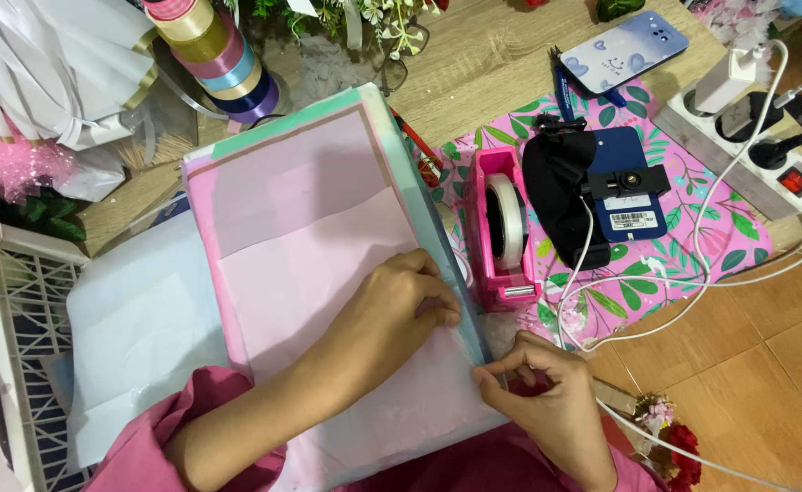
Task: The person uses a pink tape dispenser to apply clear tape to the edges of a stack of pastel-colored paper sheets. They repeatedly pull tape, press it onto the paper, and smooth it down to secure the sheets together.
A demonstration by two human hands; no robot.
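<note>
A stack of pink paper sheets (301, 228) with a mint-green edge lies on my lap and the floor. My left hand (392, 314) rests on the pink paper near its right edge, fingers bent and pressing down on it. My right hand (542, 392) pinches the paper's right edge between thumb and fingers, just below the left hand. A pink tape dispenser (503, 228) with a white roll stands right of the paper, close to both hands.
A white crate (9, 319) sits at the left. Stacked ribbon rolls (214, 55) are at the top. A phone (624, 41), a power strip (747, 137) with white cables, and a dark blue device (629, 182) lie on a floral sheet at right.
</note>
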